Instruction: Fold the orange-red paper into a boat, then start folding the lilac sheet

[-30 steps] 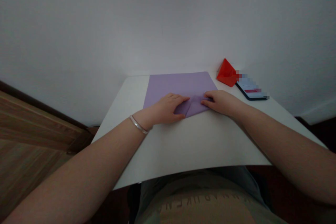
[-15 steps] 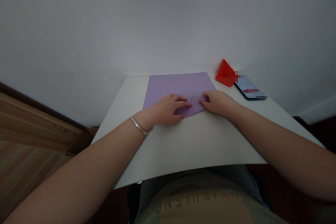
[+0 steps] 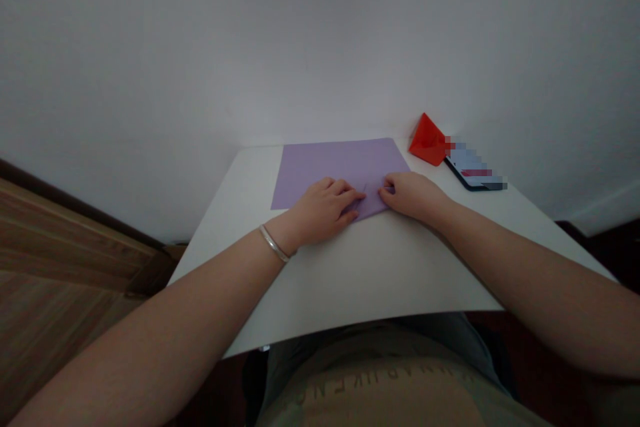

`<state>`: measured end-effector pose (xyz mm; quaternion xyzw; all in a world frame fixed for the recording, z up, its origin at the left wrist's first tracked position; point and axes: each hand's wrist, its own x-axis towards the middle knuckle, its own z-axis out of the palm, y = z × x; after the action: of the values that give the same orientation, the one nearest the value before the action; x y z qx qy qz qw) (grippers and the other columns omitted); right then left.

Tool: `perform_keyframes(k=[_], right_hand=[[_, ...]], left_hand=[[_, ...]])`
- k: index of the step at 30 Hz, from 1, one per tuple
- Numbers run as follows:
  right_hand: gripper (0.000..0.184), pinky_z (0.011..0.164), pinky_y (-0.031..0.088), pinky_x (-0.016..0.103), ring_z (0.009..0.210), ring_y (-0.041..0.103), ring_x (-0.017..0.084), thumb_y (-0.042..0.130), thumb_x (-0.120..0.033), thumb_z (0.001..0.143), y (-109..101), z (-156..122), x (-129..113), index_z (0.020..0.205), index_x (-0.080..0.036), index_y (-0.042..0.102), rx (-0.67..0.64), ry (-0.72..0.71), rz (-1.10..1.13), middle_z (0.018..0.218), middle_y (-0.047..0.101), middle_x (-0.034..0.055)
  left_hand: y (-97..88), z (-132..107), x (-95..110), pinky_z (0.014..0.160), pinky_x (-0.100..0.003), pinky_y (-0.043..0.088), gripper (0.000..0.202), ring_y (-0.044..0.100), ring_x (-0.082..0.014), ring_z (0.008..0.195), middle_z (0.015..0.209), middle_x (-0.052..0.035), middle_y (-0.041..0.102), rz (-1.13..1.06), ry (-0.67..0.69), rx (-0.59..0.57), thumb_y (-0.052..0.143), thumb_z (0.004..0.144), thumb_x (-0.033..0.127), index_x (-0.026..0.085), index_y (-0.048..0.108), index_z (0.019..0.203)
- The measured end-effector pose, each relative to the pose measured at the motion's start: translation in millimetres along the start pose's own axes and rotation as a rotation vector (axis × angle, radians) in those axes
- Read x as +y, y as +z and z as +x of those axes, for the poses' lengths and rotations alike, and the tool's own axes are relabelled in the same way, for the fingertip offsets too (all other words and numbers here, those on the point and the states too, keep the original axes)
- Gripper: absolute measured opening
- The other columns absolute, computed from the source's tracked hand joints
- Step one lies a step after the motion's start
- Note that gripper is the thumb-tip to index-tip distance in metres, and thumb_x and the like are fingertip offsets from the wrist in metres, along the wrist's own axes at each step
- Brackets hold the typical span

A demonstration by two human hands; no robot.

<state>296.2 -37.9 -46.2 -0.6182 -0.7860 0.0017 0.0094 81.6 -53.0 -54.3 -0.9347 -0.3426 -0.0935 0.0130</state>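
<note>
Together, two bare hands press down on one lilac sheet of paper (image 3: pixel 330 167), which lies flat near the far end of a white tabletop (image 3: pixel 375 273). The left hand (image 3: pixel 320 210) sits on the sheet's near part with its fingers loosely curled and pointing right. The right hand (image 3: pixel 413 199) faces it with its fingers bunched, and the fingertips (image 3: pixel 387 190) rest on the paper. Only a narrow gap separates the two hands, and a thin crease shows in the paper between them. Neither hand is clearly pinching, though I cannot tell whether the fingers have hold of a folded layer. One silver bangle (image 3: pixel 274 243) circles the left wrist.

Beyond the sheet's far right corner, just beside it, sits one red folded-paper piece (image 3: pixel 427 140), shaped like a small pyramid. One smartphone (image 3: pixel 470 170) lies touching or almost touching that piece, its lit screen pixelated. A wooden floor (image 3: pixel 50 240) shows at lower left, and a white wall (image 3: pixel 320 47) rises behind the table.
</note>
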Motion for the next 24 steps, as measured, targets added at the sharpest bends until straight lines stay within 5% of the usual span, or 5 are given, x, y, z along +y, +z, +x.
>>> perform_keyframes(k=[9,13,19,24], right_hand=[[0.035,0.060,0.038,0.031,0.079,0.064,0.024,0.041,-0.037,0.089,0.1,0.7,-2.5,0.094,-0.016,0.068,-0.014,0.026,0.009,0.090,0.072,0.0149],[0.030,0.060,0.038,0.030,0.077,0.063,0.023,0.048,-0.037,0.086,-0.8,-6.1,-2.4,0.102,-0.018,0.064,0.085,0.043,0.073,0.091,0.070,0.0106],[0.025,0.087,0.041,0.034,0.099,0.056,0.024,0.051,-0.028,0.086,-3.3,-15.0,-2.0,0.099,-0.019,0.071,0.263,-0.391,0.132,0.104,0.066,0.0093],[0.029,0.087,0.042,0.035,0.094,0.057,0.024,0.048,-0.029,0.089,-3.3,-17.7,-7.2,0.099,-0.014,0.071,0.183,-0.422,0.106,0.096,0.068,0.0106]], left_hand=[[2.8,-1.2,-0.2,0.097,-0.039,0.039,0.046,0.051,-0.0239,0.108,0.124,-0.0117,0.058,0.068,0.017,0.019,0.037,0.097,0.038,0.019,0.051,0.136],[2.7,-2.3,1.7,0.097,-0.040,0.039,0.046,0.051,-0.0246,0.109,0.124,-0.0112,0.057,0.087,0.006,0.028,0.039,0.097,0.038,0.020,0.051,0.137],[1.6,-2.7,3.4,0.095,-0.041,0.041,0.046,0.052,-0.0256,0.107,0.123,-0.0117,0.058,0.111,0.011,0.039,0.042,0.095,0.038,0.020,0.050,0.137],[2.0,-2.6,3.0,0.093,-0.041,0.042,0.045,0.052,-0.0253,0.106,0.119,-0.0123,0.059,0.115,0.006,0.037,0.041,0.095,0.039,0.019,0.052,0.134]])
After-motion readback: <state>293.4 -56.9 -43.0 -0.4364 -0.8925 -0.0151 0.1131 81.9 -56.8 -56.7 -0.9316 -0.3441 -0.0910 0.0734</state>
